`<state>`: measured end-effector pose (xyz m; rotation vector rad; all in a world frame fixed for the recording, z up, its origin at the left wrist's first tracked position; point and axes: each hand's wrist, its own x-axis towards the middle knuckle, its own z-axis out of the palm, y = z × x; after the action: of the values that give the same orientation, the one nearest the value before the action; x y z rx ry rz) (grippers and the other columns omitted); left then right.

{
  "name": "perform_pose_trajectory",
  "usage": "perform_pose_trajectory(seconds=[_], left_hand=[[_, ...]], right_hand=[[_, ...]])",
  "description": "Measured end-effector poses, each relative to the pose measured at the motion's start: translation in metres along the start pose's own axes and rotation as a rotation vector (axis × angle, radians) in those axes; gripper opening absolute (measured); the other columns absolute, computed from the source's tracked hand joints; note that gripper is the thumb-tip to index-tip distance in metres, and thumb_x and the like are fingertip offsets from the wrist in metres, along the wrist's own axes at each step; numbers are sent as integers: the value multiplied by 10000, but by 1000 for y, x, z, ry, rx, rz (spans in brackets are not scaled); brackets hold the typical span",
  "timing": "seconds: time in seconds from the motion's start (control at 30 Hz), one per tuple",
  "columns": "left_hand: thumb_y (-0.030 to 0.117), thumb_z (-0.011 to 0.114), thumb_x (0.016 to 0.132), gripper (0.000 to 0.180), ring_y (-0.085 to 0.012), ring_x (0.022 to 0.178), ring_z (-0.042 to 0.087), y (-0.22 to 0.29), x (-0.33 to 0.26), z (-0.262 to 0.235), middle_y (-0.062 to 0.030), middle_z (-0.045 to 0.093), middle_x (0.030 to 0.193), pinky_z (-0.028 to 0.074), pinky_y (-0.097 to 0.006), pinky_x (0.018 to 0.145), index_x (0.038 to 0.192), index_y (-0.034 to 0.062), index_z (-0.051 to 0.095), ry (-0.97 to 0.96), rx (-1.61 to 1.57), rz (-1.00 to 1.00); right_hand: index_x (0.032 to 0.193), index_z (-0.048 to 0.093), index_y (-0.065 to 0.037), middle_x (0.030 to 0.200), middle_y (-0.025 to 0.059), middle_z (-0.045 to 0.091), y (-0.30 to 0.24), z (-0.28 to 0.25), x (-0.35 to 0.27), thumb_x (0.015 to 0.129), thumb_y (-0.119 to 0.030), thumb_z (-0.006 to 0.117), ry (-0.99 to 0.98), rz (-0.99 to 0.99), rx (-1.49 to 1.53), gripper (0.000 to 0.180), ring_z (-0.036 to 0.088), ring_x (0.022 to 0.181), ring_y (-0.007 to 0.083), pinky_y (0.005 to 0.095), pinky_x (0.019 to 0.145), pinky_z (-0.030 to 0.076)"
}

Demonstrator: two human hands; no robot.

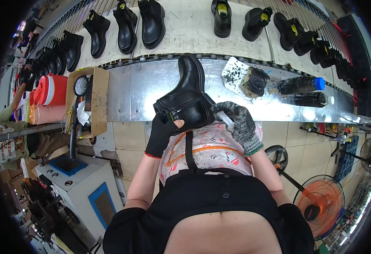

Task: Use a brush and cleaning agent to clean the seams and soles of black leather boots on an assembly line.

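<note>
The left hand [162,133], in a black fingerless glove, is clamped around the collar of a black ankle boot [187,99] held just above the person's patterned apron [210,148], sole tilted away toward the metal table [139,91]. The right hand [239,122], in a grey knit glove, is closed on a slim white tool [224,117] whose tip meets the boot's heel side. Steady work here likely calls for bracing the boot against the lap and keeping strokes short. Farther off, a cardboard box [98,99] holds a round brush and rags; two dark bottles [301,84] lie beyond a stained sponge [254,81].
</note>
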<state>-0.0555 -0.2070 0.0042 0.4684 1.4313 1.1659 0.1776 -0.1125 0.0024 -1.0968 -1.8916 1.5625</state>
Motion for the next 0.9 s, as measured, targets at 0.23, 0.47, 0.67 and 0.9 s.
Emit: perform_pose_trajectory(seconds=[0.23,0.47,0.67,0.9], left_hand=[[118,708,688,459,-153,825,614,0,1,10,-73,639,969,496,-271,761,1106,-19,579,-66,-11,-35],[90,709,692,474,-162,782,612,0,5,23,-69,621,924,522,-276,669,1125,-9,547,-55,-107,-57],[71,640,749,478,-224,794,653,11,8,33,-137,619,973,576,-306,645,1192,-13,480,-91,-254,-96],[99,617,795,290,-175,550,590,25,15,35,-169,627,819,455,-256,464,1044,-24,535,-150,-456,-112]], right_hand=[[1079,645,-58,933,118,682,16,-22,-14,786,-142,641,-17,102,188,305,644,817,232,315,750,495],[1014,650,-7,948,108,685,-37,-38,-35,875,-134,551,-177,162,-269,213,640,850,175,302,812,485],[1001,667,-16,941,113,686,-46,-37,-54,824,-100,593,-76,156,-220,209,654,864,226,314,803,492],[999,655,-34,988,133,675,-42,-31,-67,835,-333,488,46,-56,-133,379,646,919,300,352,843,489]])
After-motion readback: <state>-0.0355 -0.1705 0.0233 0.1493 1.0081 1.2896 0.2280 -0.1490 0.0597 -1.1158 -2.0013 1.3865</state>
